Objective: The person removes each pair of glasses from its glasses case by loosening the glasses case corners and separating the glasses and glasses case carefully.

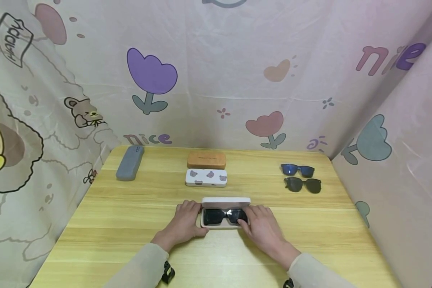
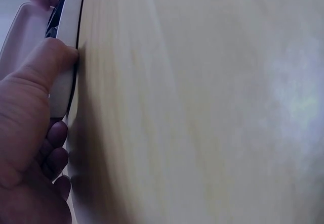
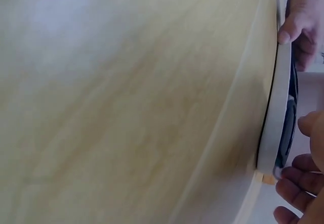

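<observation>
A white glasses case [image 1: 226,201] lies with its lid up near the front middle of the table. Black sunglasses [image 1: 216,216] rest in its tray, lenses upward. My left hand [image 1: 187,222] grips the case's left end, thumb on the front wall and fingers behind. In the left wrist view that thumb [image 2: 55,57] lies over the case's pale rim. At the opposite end my right hand [image 1: 263,228] holds the sunglasses by their right side, thumb over the right lens. In the right wrist view its curled fingers [image 3: 301,183] are beside the case's end.
Behind the open case are a white bear-print case [image 1: 206,178] and a brown case [image 1: 206,160]. A grey-blue case [image 1: 129,163] lies at the back left. Blue-lensed sunglasses [image 1: 297,170] and dark sunglasses [image 1: 303,185] lie at the right. A printed curtain [image 1: 209,80] surrounds the wooden table [image 1: 129,212].
</observation>
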Action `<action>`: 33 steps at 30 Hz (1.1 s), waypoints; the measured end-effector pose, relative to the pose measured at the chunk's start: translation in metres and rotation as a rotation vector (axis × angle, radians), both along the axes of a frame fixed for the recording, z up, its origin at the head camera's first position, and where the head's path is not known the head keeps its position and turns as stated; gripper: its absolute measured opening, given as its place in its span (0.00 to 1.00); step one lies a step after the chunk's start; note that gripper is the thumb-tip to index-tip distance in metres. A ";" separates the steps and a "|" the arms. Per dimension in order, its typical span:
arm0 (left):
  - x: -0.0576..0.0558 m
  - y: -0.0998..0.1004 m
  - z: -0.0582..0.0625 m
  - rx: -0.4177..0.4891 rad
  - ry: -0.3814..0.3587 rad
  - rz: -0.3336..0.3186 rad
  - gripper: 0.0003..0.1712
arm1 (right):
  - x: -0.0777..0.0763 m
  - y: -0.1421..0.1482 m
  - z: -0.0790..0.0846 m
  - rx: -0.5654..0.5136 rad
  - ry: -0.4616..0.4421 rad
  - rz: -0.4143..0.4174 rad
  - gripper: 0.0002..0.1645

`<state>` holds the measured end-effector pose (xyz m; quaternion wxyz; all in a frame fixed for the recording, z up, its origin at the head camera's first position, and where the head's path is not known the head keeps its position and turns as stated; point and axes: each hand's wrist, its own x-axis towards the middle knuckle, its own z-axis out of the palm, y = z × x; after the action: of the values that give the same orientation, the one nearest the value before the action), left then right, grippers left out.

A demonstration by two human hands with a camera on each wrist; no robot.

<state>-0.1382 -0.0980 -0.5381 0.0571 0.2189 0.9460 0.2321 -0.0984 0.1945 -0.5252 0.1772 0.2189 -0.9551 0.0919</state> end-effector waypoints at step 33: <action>0.001 -0.001 -0.001 0.041 0.000 0.003 0.48 | -0.015 -0.045 -0.002 0.031 0.174 0.145 0.18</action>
<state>-0.1370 -0.0993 -0.5393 0.0522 0.2185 0.9415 0.2513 -0.1134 0.1491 -0.5275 0.2488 0.2971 -0.9192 0.0701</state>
